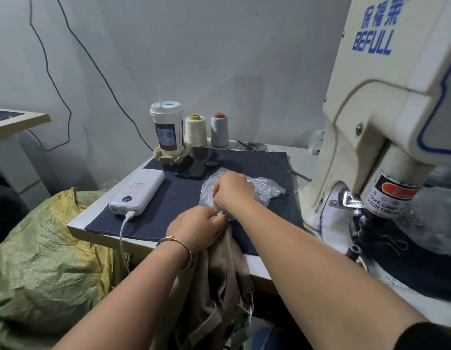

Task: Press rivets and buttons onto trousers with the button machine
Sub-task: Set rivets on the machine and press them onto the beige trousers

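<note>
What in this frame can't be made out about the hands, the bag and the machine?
- Head view: right hand covers the plastic bag's opening; its fingers and any rivet are hidden.
- Bag contents: glare, too small to identify.
- Left hand grips the tan trousers; fingertips buried in cloth.
- Button machine: top and right cut off by the frame.

Matt tan cloth trousers (219, 274), glossy plastic bag (265, 188)

I am looking at a small garment workshop. The cream button machine (386, 137), marked BEFULL with a finger warning label, stands on the bench (98, 221). Left of the machine lie a denim mat (244, 168) and two thread cones (206, 130); further left, below the bench, sits a woven sack (42, 261).
</note>
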{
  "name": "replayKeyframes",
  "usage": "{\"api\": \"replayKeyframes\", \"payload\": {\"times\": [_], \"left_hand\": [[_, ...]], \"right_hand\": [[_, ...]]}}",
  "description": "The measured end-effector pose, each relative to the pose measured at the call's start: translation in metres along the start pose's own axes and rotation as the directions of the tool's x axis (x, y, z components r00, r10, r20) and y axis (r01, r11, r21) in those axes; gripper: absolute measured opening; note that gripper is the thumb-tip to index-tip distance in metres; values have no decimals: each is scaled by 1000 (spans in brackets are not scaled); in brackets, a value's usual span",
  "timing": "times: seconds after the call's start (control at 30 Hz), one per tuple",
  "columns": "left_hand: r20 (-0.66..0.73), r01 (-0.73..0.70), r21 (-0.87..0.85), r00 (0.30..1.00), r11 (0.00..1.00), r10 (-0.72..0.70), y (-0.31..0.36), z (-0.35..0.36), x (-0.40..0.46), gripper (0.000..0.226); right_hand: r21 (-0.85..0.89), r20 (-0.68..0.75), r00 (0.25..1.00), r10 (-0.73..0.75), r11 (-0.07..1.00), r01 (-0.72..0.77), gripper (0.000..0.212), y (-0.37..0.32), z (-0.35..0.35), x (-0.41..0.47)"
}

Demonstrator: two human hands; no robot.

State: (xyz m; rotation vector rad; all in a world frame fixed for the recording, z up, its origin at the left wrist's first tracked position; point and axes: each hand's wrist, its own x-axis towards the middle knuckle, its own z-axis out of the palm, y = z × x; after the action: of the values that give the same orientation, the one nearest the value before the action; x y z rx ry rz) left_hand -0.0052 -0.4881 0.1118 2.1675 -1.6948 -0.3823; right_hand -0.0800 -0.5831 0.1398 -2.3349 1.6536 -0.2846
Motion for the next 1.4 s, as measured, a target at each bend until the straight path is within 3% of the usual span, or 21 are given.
{"api": "replayKeyframes", "payload": {"times": [0.27, 0.8, 0.93, 1.07, 1.17, 1.27, 1.4], "left_hand": [[13, 7, -14, 1000, 1000, -7, -1, 1, 1, 43], [-7, 24, -19, 1000, 1000, -24, -2, 1, 3, 48], [6, 21, -36, 1000, 999, -21, -3, -2, 0, 46], [8, 30, -16, 1000, 999, -30, -1, -5, -4, 32], [-23, 6, -5, 1000, 1000, -6, 3, -5, -11, 41], [-88, -52, -28, 995, 998, 49, 8, -6, -19, 47], [-74, -265, -102, 963, 959, 258, 30, 2, -37, 51]], "right_hand": [[-62, 53, 997, -63, 996, 67, 37, -1, -9, -4], [-192, -220, 956, -194, 970, 152, 25, 1, 5, -4], [-166, -394, 888, -237, 969, 185, 18, 4, -15, -39], [-117, -512, 770, -381, 919, 378, 12, 14, -32, -122], [-84, -576, 681, -453, 861, 502, 9, 48, -39, -201], [-113, -544, 718, -435, 885, 451, 10, 115, -48, -257], [-55, -564, 818, -116, 993, 103, 15, 214, -69, -265]]}}
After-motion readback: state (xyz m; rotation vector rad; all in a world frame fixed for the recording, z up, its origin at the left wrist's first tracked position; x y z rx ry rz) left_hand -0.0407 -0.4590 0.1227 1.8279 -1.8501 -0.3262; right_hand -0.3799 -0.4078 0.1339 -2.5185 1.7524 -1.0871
